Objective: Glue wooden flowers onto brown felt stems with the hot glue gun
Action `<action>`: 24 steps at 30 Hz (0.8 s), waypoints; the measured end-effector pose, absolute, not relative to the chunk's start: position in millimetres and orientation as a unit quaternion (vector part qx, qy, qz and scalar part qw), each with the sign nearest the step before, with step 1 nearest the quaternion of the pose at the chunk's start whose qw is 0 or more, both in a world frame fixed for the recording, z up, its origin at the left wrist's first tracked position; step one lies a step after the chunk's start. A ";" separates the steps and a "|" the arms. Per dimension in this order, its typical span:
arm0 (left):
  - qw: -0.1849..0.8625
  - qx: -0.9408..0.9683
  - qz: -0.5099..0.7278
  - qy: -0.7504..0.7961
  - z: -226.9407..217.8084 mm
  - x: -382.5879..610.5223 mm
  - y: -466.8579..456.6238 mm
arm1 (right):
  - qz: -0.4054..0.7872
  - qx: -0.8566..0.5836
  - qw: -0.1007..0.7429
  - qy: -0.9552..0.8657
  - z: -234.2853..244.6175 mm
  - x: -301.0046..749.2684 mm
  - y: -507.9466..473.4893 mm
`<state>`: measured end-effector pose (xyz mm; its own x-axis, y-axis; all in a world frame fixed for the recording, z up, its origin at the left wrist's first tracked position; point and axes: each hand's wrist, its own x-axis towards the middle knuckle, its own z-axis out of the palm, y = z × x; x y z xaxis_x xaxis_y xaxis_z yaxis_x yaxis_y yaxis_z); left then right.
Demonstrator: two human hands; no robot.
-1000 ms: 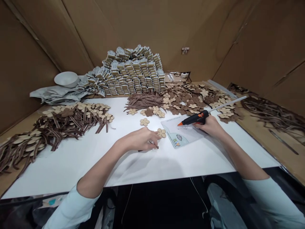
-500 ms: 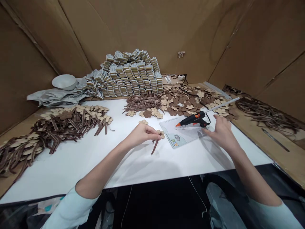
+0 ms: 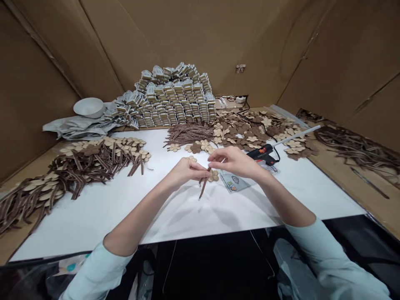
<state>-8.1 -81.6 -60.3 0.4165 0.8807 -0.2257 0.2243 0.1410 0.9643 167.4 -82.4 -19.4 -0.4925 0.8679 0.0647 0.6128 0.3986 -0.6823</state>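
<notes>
That light, floppy brown ribbon strip (image 3: 203,186) hangs pinched near its top, the sensible place to hold it, in the left hand (image 3: 186,171), while the right hand (image 3: 233,161) curls just beside it, its grip unclear.

Glue gun (image 3: 261,153) on table (image 3: 93,225), packet stacks (image 3: 175,98) behind, ribbon piles (image 3: 93,164) left.

Head-worn camera, looking forward and down at left hand (image 3: 186,173), right hand (image 3: 234,161).

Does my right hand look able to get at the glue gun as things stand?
Probably yes. The glue gun lies just beyond the right hand, with nothing standing between them. Its fingertips are at the brown strip held by the left hand, but they look free to draw back.
</notes>
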 end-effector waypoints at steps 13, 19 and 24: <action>0.618 0.560 0.273 0.480 -60.0 -6.5 -80.7 | 0.380 -0.428 0.173 -0.802 -32.0 168.3 -64.2; 0.671 0.519 0.225 0.479 -66.7 -7.6 -79.8 | 0.329 -0.458 0.159 -0.810 -40.9 168.7 -58.8; 0.689 0.478 0.228 0.495 -68.7 -5.9 -80.6 | 0.258 -0.485 0.168 -0.818 -42.2 166.9 -58.8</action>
